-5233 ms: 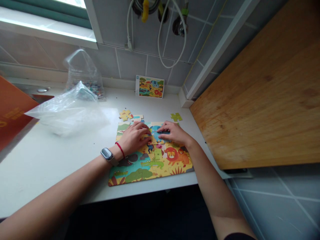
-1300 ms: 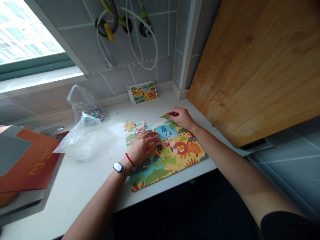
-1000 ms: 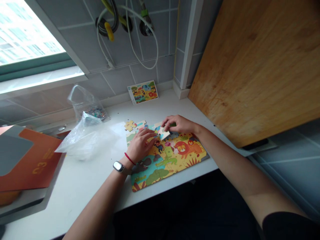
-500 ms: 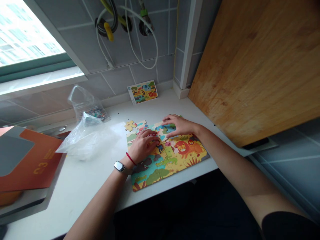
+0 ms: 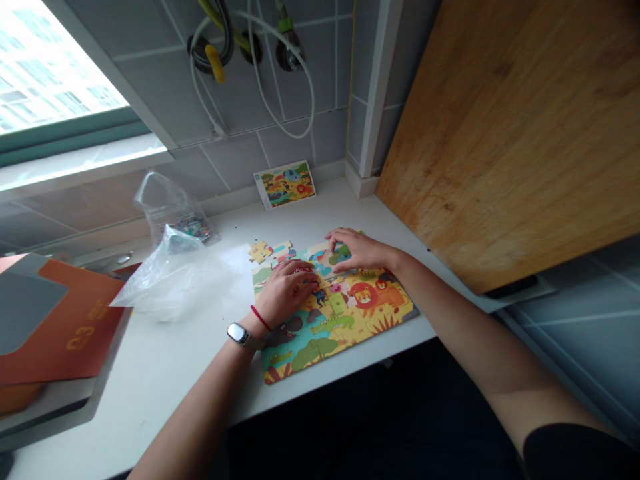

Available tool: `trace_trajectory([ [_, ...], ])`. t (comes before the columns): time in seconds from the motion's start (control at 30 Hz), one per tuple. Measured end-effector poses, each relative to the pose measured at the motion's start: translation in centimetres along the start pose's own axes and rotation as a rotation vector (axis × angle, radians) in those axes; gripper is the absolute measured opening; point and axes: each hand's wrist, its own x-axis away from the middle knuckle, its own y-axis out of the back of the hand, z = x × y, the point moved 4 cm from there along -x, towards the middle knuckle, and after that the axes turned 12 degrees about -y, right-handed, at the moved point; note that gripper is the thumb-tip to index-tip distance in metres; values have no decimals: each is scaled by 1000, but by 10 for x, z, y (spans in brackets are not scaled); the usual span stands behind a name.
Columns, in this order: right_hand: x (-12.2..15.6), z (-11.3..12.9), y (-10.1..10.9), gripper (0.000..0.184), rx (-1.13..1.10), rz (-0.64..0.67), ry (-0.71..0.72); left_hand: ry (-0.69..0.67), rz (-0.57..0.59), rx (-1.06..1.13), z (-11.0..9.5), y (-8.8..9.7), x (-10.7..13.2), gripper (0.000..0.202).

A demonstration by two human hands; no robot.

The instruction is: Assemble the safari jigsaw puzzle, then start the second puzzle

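A jigsaw puzzle with lions, a crocodile and a hippo lies on the white counter, its lower part joined up. My left hand, wearing a watch and a red cord, rests flat on its left middle part with the fingers stretched out. My right hand is at the upper right of the puzzle, thumb and fingers spread apart around a section with a green tree. Pieces under both palms are hidden. By the upper left edge lie a yellow puzzle piece and a pink-and-blue piece.
A picture card of the same animals leans against the tiled wall. Left of the puzzle are a clear plastic bag and an orange box. A wooden board rises on the right. Hoses and a cable hang above.
My right fingers have shifted very slightly around the green tree section. My left hand stays in place on the puzzle, and the view has moved a little.
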Motion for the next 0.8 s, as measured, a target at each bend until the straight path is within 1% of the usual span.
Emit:
trace_trajectory([
  [0.07, -1, 0, 2, 27, -34, -45, -7, -2, -4, 0, 0, 0, 0, 18],
  [0.13, -2, 1, 4, 17, -58, -76, -11, 4, -3, -4, 0, 0, 0, 18],
  [0.3, -2, 3, 5, 14, -91, -85, -10, 9, -8, -15, 0, 2, 0, 17],
  [0.37, -2, 4, 6, 13, -115, -91, 3, -6, -32, -18, 0, 6, -1, 17],
  [0.43, -2, 3, 6, 16, -160, -109, 3, 8, -87, -23, 0, 13, -2, 17],
  [0.5, -2, 0, 5, 21, -231, -107, -37, 82, -182, -35, 4, 22, 0, 18],
  [0.57, -4, -4, 2, 28, -312, -83, -90, 221, -326, -18, 11, 34, 4, 21],
  [0.63, -4, -5, 0, 34, -393, -68, -115, 377, -507, 72, 20, 45, 10, 28],
  [0.7, -5, -6, -2, 38, -467, -74, -130, 494, -672, 209, 28, 53, 16, 35],
  [0.73, -5, -6, -3, 39, -499, -75, -143, 527, -737, 271, 32, 55, 18, 38],
  [0.8, -6, -6, -5, 40, -541, -64, -174, 562, -820, 357, 36, 58, 20, 41],
])
